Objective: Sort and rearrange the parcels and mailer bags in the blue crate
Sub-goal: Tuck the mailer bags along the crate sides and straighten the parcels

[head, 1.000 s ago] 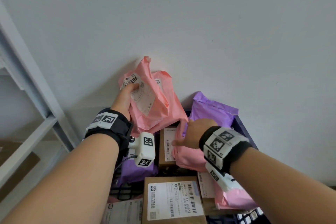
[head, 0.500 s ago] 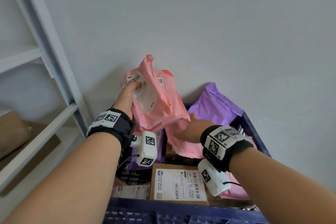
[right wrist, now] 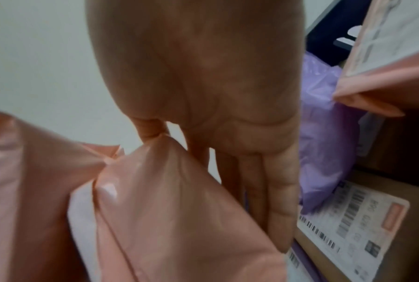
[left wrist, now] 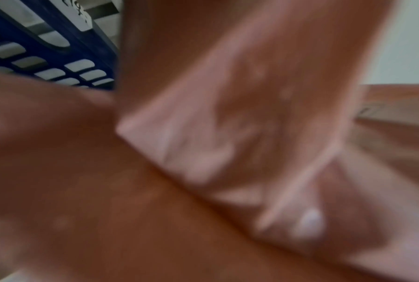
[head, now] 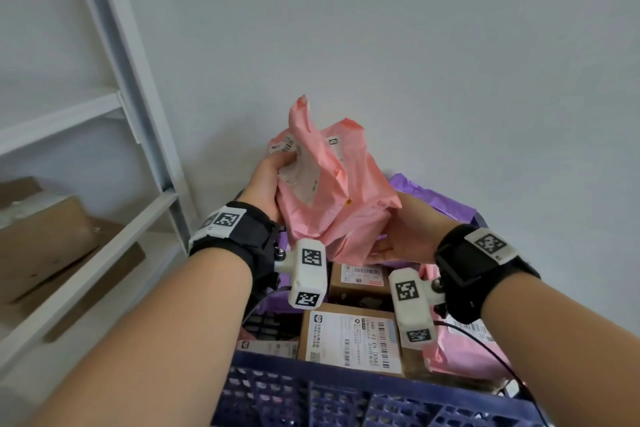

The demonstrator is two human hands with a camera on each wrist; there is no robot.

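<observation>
Head view: left hand [head: 268,180] grips the pink mailer bag [head: 332,198] by its label edge above the blue crate [head: 346,395]; right hand [head: 403,236], fingers straight, cradles its underside. Left wrist: blurred, grip unreadable. Right wrist: flat fingers [right wrist: 279,206] back the bag; best keep that support while lowering it into a free spot.

Salmon-pink mailer bag [head: 332,198] with a white barcoded label; purple bag [head: 433,198] behind; brown boxes [head: 349,340] with white labels; dark blue latticed crate [head: 311,392]; black wristbands [head: 474,270].

One crate [head: 346,395] seen, three pink mailers [head: 332,198] counted, two purple mailers [head: 436,199], three boxes [head: 349,340] in the crate, two hands [head: 266,184] shown.
</observation>
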